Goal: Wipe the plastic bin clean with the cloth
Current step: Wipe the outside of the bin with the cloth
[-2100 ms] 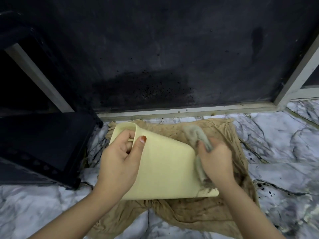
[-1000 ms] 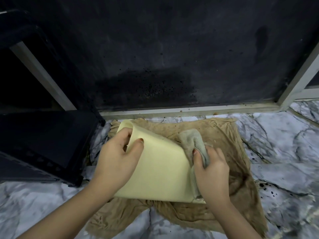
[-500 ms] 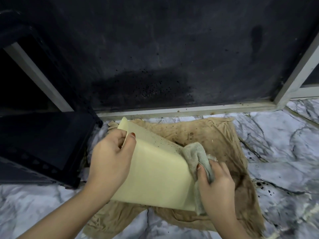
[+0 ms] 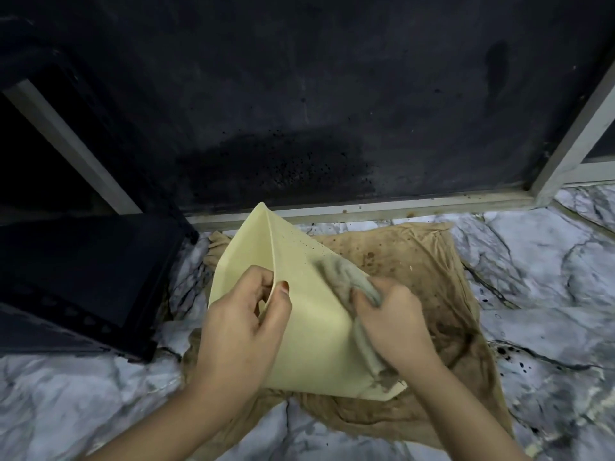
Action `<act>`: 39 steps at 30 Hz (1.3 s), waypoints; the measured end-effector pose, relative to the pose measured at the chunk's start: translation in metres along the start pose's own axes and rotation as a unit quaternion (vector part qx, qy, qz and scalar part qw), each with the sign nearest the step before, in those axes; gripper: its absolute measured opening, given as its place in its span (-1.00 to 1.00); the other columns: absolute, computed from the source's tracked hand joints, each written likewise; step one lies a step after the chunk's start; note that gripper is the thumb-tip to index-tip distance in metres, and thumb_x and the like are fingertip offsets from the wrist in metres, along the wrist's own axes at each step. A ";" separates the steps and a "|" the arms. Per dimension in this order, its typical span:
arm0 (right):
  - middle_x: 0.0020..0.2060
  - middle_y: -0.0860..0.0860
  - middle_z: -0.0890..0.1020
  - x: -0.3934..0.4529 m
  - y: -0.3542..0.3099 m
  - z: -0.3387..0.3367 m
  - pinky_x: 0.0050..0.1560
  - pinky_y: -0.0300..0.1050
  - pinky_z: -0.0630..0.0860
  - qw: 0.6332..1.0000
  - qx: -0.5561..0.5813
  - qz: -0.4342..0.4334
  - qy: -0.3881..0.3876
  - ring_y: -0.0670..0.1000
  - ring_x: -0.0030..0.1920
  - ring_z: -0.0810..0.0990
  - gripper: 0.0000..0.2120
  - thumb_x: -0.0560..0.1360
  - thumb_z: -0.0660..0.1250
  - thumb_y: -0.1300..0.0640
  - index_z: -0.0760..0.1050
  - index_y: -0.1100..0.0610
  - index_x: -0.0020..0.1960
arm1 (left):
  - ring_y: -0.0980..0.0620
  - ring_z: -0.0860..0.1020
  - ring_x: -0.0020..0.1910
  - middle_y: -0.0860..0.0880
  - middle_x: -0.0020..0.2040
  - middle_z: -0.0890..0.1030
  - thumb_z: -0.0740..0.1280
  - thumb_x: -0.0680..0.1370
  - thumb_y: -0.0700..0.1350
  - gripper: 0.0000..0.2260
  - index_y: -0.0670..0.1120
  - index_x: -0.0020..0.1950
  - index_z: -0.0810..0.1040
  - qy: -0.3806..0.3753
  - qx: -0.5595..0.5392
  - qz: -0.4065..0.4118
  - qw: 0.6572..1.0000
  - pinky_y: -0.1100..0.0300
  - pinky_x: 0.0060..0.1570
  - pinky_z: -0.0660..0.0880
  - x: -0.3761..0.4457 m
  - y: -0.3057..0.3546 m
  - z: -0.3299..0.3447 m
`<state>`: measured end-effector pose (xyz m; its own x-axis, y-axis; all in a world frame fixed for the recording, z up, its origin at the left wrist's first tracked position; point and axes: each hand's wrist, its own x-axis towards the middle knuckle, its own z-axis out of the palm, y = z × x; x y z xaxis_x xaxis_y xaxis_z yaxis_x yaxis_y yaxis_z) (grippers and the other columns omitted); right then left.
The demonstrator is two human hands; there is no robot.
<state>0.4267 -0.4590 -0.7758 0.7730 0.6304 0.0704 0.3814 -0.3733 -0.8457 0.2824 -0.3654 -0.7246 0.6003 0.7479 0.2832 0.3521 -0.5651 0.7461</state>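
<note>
While the plastic bin (image 4: 299,327) is tilted on the brown rag (image 4: 416,261), its corner is pinched by the left hand (image 4: 239,327) and the cloth (image 4: 349,287) is clutched by the right hand (image 4: 396,324). Should wiping pressure exceed that pinch, the bin could be twisted loose.

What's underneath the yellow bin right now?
A stained brown cloth lies spread on the marble floor under the bin, showing on all sides. Whatever sits directly beneath the bin is covered.
</note>
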 end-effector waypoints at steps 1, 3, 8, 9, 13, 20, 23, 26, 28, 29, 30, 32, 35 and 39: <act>-0.46 0.05 0.45 0.000 0.016 -0.002 -0.39 -0.10 0.18 0.999 -0.018 0.032 -0.001 0.11 -0.36 0.44 -0.80 0.45 0.24 0.19 0.43 0.20 -0.34 | 0.12 0.24 -0.53 -0.02 -0.48 0.34 0.14 0.41 0.18 -0.67 -0.08 -0.30 0.37 0.000 0.000 0.000 1.000 0.15 -0.50 0.19 0.000 -0.002 0.000; -0.47 0.06 0.45 -0.003 0.049 -0.007 -0.39 -0.07 0.23 0.994 -0.041 0.097 0.005 0.12 -0.34 0.44 -0.78 0.46 0.24 0.18 0.44 0.20 -0.35 | 0.13 0.24 -0.52 -0.02 -0.48 0.33 0.15 0.41 0.17 -0.67 -0.09 -0.29 0.36 0.000 -0.011 -0.003 1.000 0.17 -0.49 0.18 -0.001 -0.006 -0.002; -0.36 0.17 0.51 -0.020 0.097 -0.011 -0.30 -0.03 0.37 0.978 -0.050 0.199 0.036 0.18 -0.30 0.46 -0.79 0.47 0.24 0.17 0.41 0.19 -0.33 | 0.14 0.24 -0.52 -0.15 -0.41 0.39 0.19 0.41 0.14 -0.70 -0.10 -0.30 0.38 0.021 -0.024 -0.028 0.999 0.22 -0.48 0.19 0.000 -0.011 -0.005; -0.33 0.18 0.51 -0.023 0.097 -0.009 -0.26 -0.01 0.39 0.978 -0.054 0.194 0.045 0.20 -0.26 0.48 -0.80 0.46 0.25 0.18 0.40 0.17 -0.33 | 0.14 0.23 -0.52 -0.14 -0.43 0.37 0.20 0.43 0.10 -0.72 -0.10 -0.30 0.38 0.024 -0.026 -0.033 0.999 0.23 -0.49 0.18 0.001 -0.011 -0.005; -0.13 0.22 0.58 -0.038 0.064 0.000 -0.16 -0.09 0.31 0.989 -0.054 0.110 0.084 0.25 -0.07 0.52 -0.83 0.44 0.26 0.17 0.55 0.27 -0.13 | 0.14 0.24 -0.52 -0.13 -0.43 0.37 0.20 0.44 0.10 -0.74 -0.08 -0.29 0.38 0.031 -0.032 -0.037 0.998 0.24 -0.50 0.18 0.002 -0.015 -0.007; -0.10 -0.08 0.49 -0.043 -0.045 0.017 -0.16 -0.39 0.31 0.993 0.051 -0.104 0.021 -0.12 -0.12 0.45 -0.71 0.42 0.11 0.00 0.52 0.09 -0.03 | 0.13 0.23 -0.56 0.02 -0.49 0.34 0.18 0.42 0.13 -0.73 -0.05 -0.32 0.36 -0.002 0.005 0.029 1.000 0.25 -0.55 0.17 -0.009 -0.010 -0.001; -0.17 -0.06 0.49 -0.024 -0.048 0.016 -0.20 -0.25 0.36 0.996 0.043 -0.080 -0.004 -0.05 -0.18 0.48 -0.88 0.48 0.19 0.11 0.50 0.08 -0.12 | 0.13 0.24 -0.55 -0.07 -0.46 0.33 0.18 0.40 0.14 -0.73 -0.06 -0.30 0.35 0.000 0.015 0.022 1.000 0.21 -0.54 0.19 -0.008 -0.010 -0.003; -0.31 -0.04 0.42 -0.009 -0.029 0.017 -0.32 -0.14 0.22 0.999 0.024 -0.043 -0.004 0.02 -0.28 0.43 -0.73 0.47 0.23 0.14 0.31 -0.02 -0.39 | 0.12 0.23 -0.56 -0.02 -0.50 0.30 0.17 0.38 0.15 -0.73 -0.06 -0.30 0.34 -0.008 0.014 0.011 1.000 0.25 -0.54 0.16 -0.011 -0.010 -0.003; -0.35 -0.01 0.40 -0.005 -0.010 0.016 -0.33 -0.14 0.18 1.000 0.006 -0.014 0.000 0.04 -0.32 0.41 -0.65 0.46 0.23 0.16 0.21 -0.04 -0.44 | 0.12 0.23 -0.56 0.04 -0.53 0.31 0.16 0.35 0.16 -0.74 -0.03 -0.31 0.33 -0.013 0.006 -0.007 1.000 0.26 -0.53 0.17 -0.013 -0.011 -0.003; -0.34 0.02 0.42 -0.005 0.001 0.015 -0.31 -0.13 0.21 1.000 -0.003 0.006 -0.001 0.05 -0.32 0.41 -0.65 0.46 0.22 0.16 0.21 -0.04 -0.44 | 0.12 0.23 -0.55 0.05 -0.53 0.31 0.15 0.33 0.16 -0.74 -0.03 -0.31 0.33 -0.011 0.004 -0.019 1.000 0.26 -0.51 0.18 -0.013 -0.011 -0.003; -0.32 0.05 0.44 -0.005 0.013 0.014 -0.30 -0.13 0.24 1.000 -0.012 0.024 -0.001 0.07 -0.32 0.42 -0.65 0.47 0.22 0.17 0.21 -0.03 -0.44 | 0.12 0.23 -0.55 0.04 -0.53 0.31 0.15 0.31 0.17 -0.73 -0.04 -0.31 0.34 -0.006 0.005 -0.033 0.999 0.24 -0.49 0.20 -0.013 -0.012 -0.004; -0.29 0.09 0.46 -0.009 0.035 0.013 -0.28 -0.12 0.27 0.998 -0.033 0.062 0.003 0.10 -0.31 0.42 -0.68 0.47 0.22 0.17 0.26 -0.01 -0.42 | 0.10 0.22 -0.54 0.00 -0.54 0.31 0.12 0.26 0.16 -0.69 -0.08 -0.31 0.32 0.000 0.016 -0.055 0.998 0.14 -0.45 0.22 -0.011 -0.014 -0.007; -0.22 0.11 0.46 -0.020 0.061 0.012 -0.25 -0.10 0.30 0.992 -0.052 0.109 0.021 0.18 -0.23 0.47 -0.87 0.48 0.22 0.20 0.47 0.16 -0.23 | 0.06 0.22 -0.55 0.01 -0.56 0.31 0.08 0.23 0.15 -0.74 -0.04 -0.32 0.29 -0.041 0.055 -0.046 0.997 0.12 -0.45 0.20 -0.011 -0.014 -0.014; -0.02 0.16 0.52 -0.037 0.088 0.017 -0.23 -0.10 0.31 0.987 -0.076 0.138 0.025 0.16 -0.20 0.46 -0.80 0.50 0.21 0.22 0.51 0.24 0.08 | 0.03 0.22 -0.54 0.04 -0.57 0.31 0.09 0.29 0.05 -0.91 0.06 -0.38 0.24 -0.109 0.089 -0.023 0.990 0.13 -0.46 0.15 -0.011 -0.008 -0.018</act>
<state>0.4229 -0.5040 -0.8623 0.8810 0.4568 -0.1228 0.2206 -0.6264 -0.7476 0.2598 -0.3631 -0.7230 0.7145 0.6926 0.0988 0.4931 -0.5988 0.6311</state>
